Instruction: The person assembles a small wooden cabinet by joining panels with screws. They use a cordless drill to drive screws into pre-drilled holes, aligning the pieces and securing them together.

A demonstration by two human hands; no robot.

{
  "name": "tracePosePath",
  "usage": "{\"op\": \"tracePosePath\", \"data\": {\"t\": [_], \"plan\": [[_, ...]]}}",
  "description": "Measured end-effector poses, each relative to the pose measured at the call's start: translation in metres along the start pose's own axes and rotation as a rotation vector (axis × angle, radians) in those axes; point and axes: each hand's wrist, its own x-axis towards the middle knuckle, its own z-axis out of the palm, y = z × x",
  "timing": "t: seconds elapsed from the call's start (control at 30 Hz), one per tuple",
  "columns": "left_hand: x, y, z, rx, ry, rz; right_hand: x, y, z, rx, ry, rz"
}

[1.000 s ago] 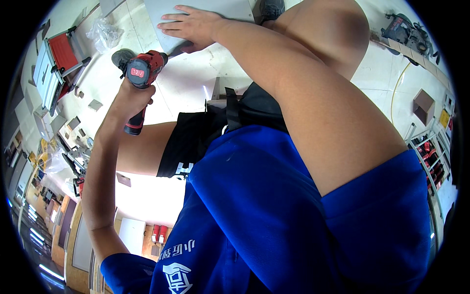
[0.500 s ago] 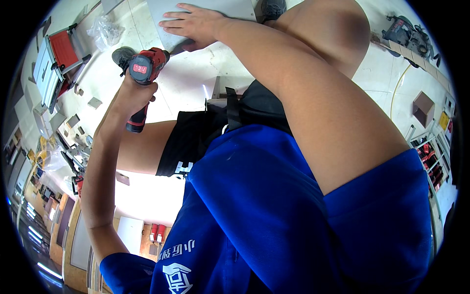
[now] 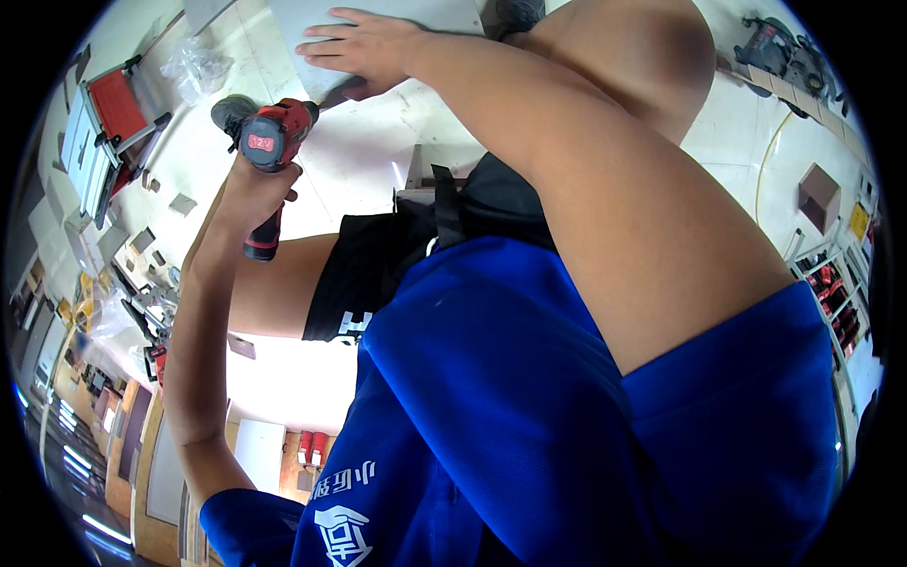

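My left hand (image 3: 253, 194) is shut around the grip of a red and black cordless drill (image 3: 271, 140). The drill's nose points up and to the right at a pale flat panel (image 3: 444, 15) lying on the floor. My right hand (image 3: 364, 45) lies flat on that panel with its fingers spread, just above the drill's tip. The tip itself is partly hidden under that hand. My blue shirt and black shorts fill the lower middle of the view.
A red-topped work stand (image 3: 113, 106) and a clear plastic bag (image 3: 194, 66) are at the upper left, with small wood offcuts (image 3: 179, 203) scattered below them. At the right are a cardboard box (image 3: 817, 194), a yellow cable (image 3: 765, 161) and shelves (image 3: 831, 283).
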Motion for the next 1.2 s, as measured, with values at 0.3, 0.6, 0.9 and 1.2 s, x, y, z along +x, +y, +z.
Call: {"op": "tracePosePath", "data": {"t": [0.3, 0.6, 0.9, 1.2], "plan": [[-0.004, 0.002, 0.002, -0.031, 0.005, -0.031, -0.001, -0.005, -0.001, -0.075, 0.008, 0.01], [-0.004, -0.002, 0.002, -0.091, 0.024, 0.012, 0.006, 0.001, 0.0, 0.017, 0.042, -0.012], [-0.018, 0.006, -0.004, -0.07, 0.035, -0.041, 0.01, -0.003, 0.022, -0.085, 0.068, 0.038], [-0.057, 0.005, -0.066, -0.046, 0.176, 0.193, 0.013, -0.005, 0.012, -0.16, -0.006, 0.025]]}}
